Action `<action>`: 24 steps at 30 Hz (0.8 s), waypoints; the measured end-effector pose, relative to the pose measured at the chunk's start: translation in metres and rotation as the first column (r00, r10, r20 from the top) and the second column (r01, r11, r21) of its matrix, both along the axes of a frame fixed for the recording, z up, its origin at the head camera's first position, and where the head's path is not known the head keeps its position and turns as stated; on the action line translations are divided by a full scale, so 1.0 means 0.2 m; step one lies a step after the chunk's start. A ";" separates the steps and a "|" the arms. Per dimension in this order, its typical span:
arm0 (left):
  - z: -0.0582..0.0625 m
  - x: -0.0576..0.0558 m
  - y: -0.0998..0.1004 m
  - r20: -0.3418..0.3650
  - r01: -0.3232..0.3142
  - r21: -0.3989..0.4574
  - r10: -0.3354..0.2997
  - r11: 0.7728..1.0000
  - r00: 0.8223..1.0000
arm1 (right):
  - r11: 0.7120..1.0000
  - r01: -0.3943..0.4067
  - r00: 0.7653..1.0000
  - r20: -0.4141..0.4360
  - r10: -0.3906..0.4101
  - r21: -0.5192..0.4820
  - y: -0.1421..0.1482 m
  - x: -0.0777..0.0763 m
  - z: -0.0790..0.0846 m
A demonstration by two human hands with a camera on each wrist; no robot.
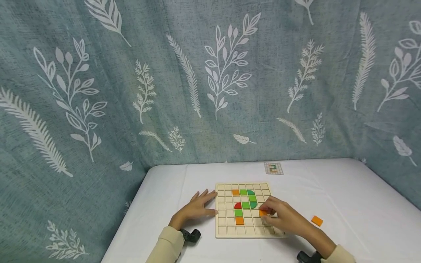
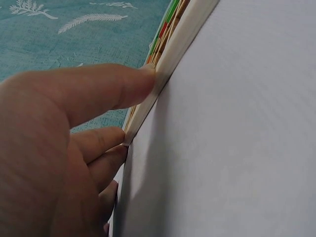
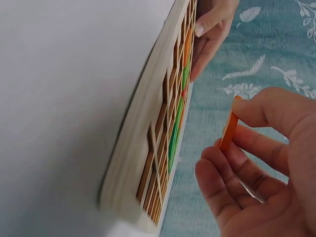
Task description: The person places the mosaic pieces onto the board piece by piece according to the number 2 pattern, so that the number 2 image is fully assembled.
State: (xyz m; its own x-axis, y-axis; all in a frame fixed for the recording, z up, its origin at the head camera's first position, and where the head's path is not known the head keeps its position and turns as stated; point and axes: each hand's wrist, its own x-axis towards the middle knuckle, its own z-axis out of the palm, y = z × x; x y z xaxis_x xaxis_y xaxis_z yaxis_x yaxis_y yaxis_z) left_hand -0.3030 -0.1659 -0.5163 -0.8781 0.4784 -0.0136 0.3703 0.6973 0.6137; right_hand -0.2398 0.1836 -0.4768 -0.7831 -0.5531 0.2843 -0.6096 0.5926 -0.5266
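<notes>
A wooden grid board (image 1: 227,231) lies on the white table, with orange, green and red tiles set in some of its cells. My left hand (image 1: 197,209) rests at the board's left side, fingers spread and touching its edge; in the left wrist view the thumb (image 2: 123,86) presses against the rim. Over the right part of the board, my right hand (image 1: 283,215) pinches an orange square tile (image 3: 229,129) between thumb and fingertips. The right wrist view shows that tile held on edge, apart from the board's surface.
Another orange tile (image 1: 317,220) lies on the table to the right of the board. A small pattern card (image 1: 273,168) with a printed coloured grid sits behind the board. A blue-green leaf-patterned curtain (image 1: 197,91) hangs along the table's back and sides.
</notes>
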 end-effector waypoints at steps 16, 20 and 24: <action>-0.01 0.00 0.00 0.007 -0.014 -0.009 0.014 1.000 1.000 | 0.998 -0.053 0.998 0.017 0.052 0.045 -0.17 -0.04 -0.04; 0.00 0.00 0.00 0.004 -0.012 -0.004 0.012 1.000 1.000 | 0.998 -0.051 0.998 0.032 0.049 0.046 -0.19 -0.04 -0.05; -0.01 0.00 0.00 -0.004 -0.009 0.005 0.009 1.000 1.000 | 0.997 -0.058 0.997 0.045 0.056 0.044 -0.20 -0.05 -0.07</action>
